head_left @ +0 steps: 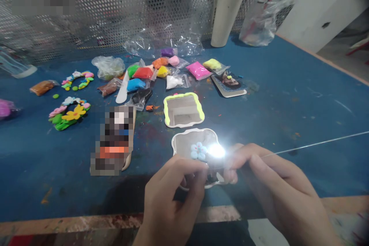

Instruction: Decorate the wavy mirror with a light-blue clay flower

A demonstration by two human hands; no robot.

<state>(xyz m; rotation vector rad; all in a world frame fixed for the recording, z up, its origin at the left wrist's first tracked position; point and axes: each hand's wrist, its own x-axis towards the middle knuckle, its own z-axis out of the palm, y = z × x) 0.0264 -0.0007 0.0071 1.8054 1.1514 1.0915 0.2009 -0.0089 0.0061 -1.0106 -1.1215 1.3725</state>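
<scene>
My left hand [175, 196] pinches a small light-blue clay flower [198, 151] with red specks between thumb and fingertips. Below the flower lies a mirror with a scalloped white frame [174, 142]. Bright glare hides part of this mirror. To the right, my right hand [276, 184] is closed, thumb against index finger, on a thin shiny rod [317, 145] that runs off toward the right edge. Its other end is hidden by the fingers. Just behind is a second mirror [184, 110], with yellow-green clay along most of its frame.
Small bags of coloured clay, including a pink one [198, 70], cluster at the back. A white spatula [122, 90] lies among them. Two decorated clay rings, one with a yellow flower [75, 111], are left of a phone-shaped object [115, 142]. A tumbler [229, 11] stands behind.
</scene>
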